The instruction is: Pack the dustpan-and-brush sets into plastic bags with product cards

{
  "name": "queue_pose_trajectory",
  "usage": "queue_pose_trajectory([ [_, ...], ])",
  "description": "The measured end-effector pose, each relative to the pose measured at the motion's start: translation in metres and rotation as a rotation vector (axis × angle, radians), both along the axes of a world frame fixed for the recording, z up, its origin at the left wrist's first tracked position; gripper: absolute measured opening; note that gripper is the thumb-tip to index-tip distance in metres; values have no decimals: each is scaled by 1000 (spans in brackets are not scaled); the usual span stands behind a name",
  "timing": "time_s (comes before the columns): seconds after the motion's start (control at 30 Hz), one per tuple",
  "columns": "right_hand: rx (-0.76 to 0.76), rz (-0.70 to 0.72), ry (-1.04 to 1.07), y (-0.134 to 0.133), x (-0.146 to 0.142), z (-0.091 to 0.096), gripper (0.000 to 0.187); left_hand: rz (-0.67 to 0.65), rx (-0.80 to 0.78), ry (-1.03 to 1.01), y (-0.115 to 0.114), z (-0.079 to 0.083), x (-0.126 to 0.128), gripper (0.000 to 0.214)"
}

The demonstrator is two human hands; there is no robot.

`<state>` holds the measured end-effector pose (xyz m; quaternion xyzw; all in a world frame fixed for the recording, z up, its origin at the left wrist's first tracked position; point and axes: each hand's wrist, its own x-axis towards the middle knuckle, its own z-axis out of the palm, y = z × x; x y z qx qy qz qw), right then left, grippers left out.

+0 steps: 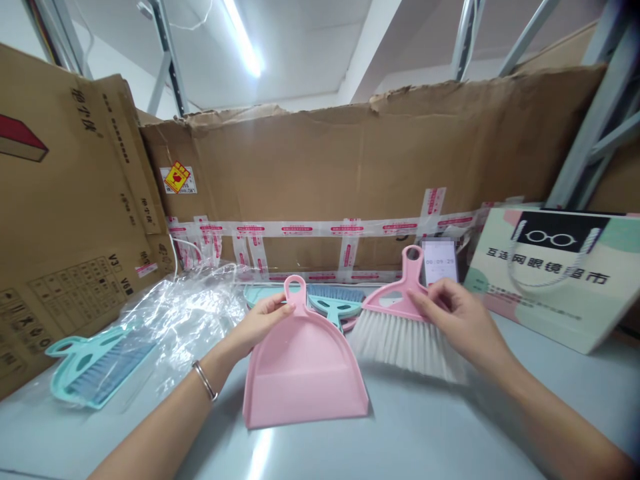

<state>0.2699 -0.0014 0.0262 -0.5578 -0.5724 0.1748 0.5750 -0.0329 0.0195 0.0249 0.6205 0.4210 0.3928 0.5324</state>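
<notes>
A pink dustpan is held upright in front of me, its ring handle at the top and its wide edge down. My left hand pinches it at the base of the handle, thumb in front. To the right, my right hand is closed on a pink hand broom with white bristles pointing down. Its thumb and fingers grip the broom's right shoulder. Dustpan and broom are apart. Behind them lie a turquoise brush with grey-blue bristles and other turquoise and pink pieces, partly hidden.
Clear plastic bags heap on the table's left, beside a bagged turquoise dustpan and brush. A phone leans at the back, near a paper bag with glasses printed on it. Cardboard boxes wall the back and left.
</notes>
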Motion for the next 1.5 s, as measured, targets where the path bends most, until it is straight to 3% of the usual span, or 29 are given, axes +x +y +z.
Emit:
queue_pose_trajectory([
  [0.13,99,176,455,-11,16,23,48,-19,-24,-22,-1,-3,3,40],
  [0.2,125,226,538,-16,19,28,46,-19,-52,-43,0,-5,5,43],
  [0.3,-50,364,475,-22,5,22,44,32,-92,-52,0,-9,9,46],
  [0.4,-286,588,334,-28,-27,9,42,74,-134,-58,-1,-11,15,46],
  [0.5,-392,756,180,-27,-59,-2,39,58,-156,-98,-4,-12,21,43],
  [0.57,-358,735,67,-23,-74,-7,33,56,-140,-128,-6,-14,25,40],
  [0.7,-163,523,-249,-10,-89,-8,22,49,-86,-118,-8,-17,28,35],
  [0.8,-111,466,-376,-3,-98,-5,15,28,-57,-92,-8,-20,28,35],
  [1.1,-95,359,-333,3,-107,-30,11,114,1,-46,-8,-28,35,34],
  [1.33,-51,313,-283,-4,-108,-33,15,-62,47,-14,-9,-30,37,58],
  [1.5,-83,284,-243,3,-103,-34,19,-64,83,-10,-7,-35,39,56],
])
